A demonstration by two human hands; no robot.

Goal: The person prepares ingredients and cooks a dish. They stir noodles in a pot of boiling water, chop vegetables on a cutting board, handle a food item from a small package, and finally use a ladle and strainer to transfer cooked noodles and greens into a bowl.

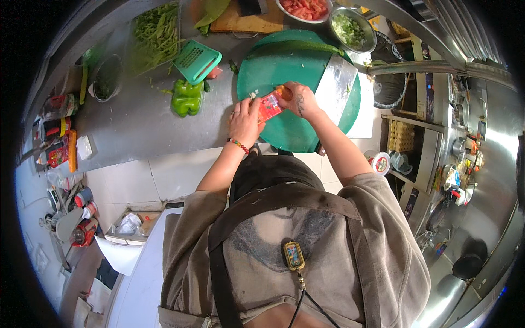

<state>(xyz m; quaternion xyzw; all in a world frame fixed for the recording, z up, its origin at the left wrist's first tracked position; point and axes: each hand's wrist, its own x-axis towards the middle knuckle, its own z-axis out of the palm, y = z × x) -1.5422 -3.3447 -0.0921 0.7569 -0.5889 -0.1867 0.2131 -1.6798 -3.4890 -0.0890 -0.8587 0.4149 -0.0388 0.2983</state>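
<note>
Both my hands meet over a round green cutting board (275, 137) on a steel counter. My left hand (245, 121) grips the lower end of a red printed plastic packet (269, 108). At its upper end, my right hand (299, 99) pinches it, with something orange-brown showing at the fingers. What is inside the packet cannot be told. To the right of my right hand a broad cleaver (338, 82) lies flat across the board; my forearm hides part of it. Along the board's far side rests a long cucumber (295, 46). Small pale bits lie by my left fingers.
Left of the board are a green bell pepper (187, 98) and a green plastic grater (197, 61). Farther back sit a clear tub of cut green vegetables (156, 35), a wooden board (246, 20), a bowl of chopped tomato (305, 9) and a bowl of chopped scallion (348, 30).
</note>
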